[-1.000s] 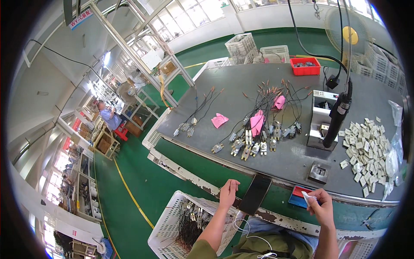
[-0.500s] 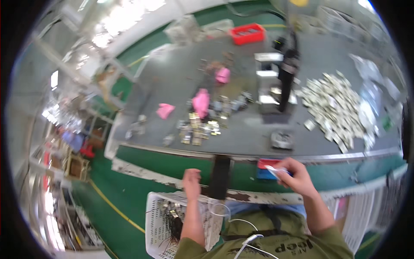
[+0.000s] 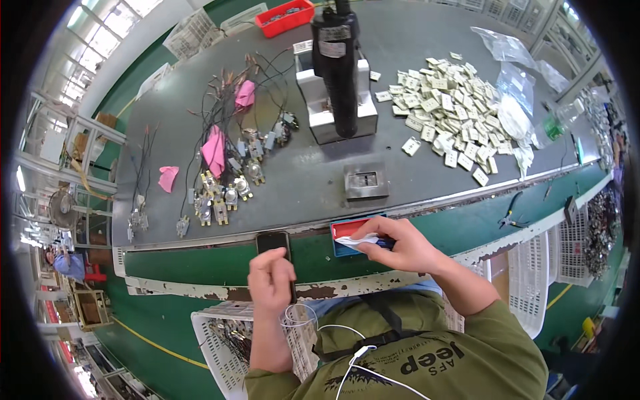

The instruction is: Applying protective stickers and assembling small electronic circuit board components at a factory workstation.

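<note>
My right hand (image 3: 403, 247) pinches a thin white slip (image 3: 353, 241), paper or plastic, over a small red box with a blue rim (image 3: 338, 248) on the green ledge. My left hand (image 3: 270, 277) is over the lower part of a black phone (image 3: 273, 239), its fingers loosely bent and no object visible in them. Whether it touches the phone I cannot tell. Behind the box, on the grey table (image 3: 280, 200), sits a square metal block with a slot (image 3: 366, 180). A black cylindrical tool in a white stand (image 3: 338, 80) rises beyond it.
Many small cream-coloured parts (image 3: 453, 110) are heaped at the right beside clear plastic bags (image 3: 517, 90). Metal parts with wires (image 3: 217, 200) and pink scraps (image 3: 213, 152) lie at the left. Pliers (image 3: 511, 212) rest on the ledge. A white basket (image 3: 207, 330) stands below left; a red bin (image 3: 285, 19) is far back.
My view has shifted, and the table things appear farther left. My left hand has come over the phone. My right hand has brought the white slip over the red box.
</note>
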